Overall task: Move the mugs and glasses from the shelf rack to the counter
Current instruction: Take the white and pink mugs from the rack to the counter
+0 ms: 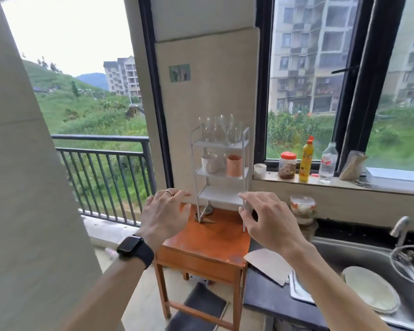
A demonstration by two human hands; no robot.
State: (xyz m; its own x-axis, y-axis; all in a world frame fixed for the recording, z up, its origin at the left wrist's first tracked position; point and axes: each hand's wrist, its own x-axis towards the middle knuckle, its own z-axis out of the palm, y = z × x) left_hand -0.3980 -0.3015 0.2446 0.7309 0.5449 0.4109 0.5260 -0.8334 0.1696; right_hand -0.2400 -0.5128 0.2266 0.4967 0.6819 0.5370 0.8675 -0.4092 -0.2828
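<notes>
Both hands raised in front of the rack, holding nothing.

The left hand (164,212) and right hand (264,216) hover with fingers spread, one at each side of the white rack (221,174) on the small wooden bench (208,237). The glasses (221,127) stand on the top shelf, above and beyond both hands. The white mug (209,163) and pink mug (234,165) sit one shelf down, between the hands and higher. The dark counter (265,295) lies below the right hand.

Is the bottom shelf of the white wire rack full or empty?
Empty: the bottom shelf of the white wire rack shows only bare white surface.
</notes>
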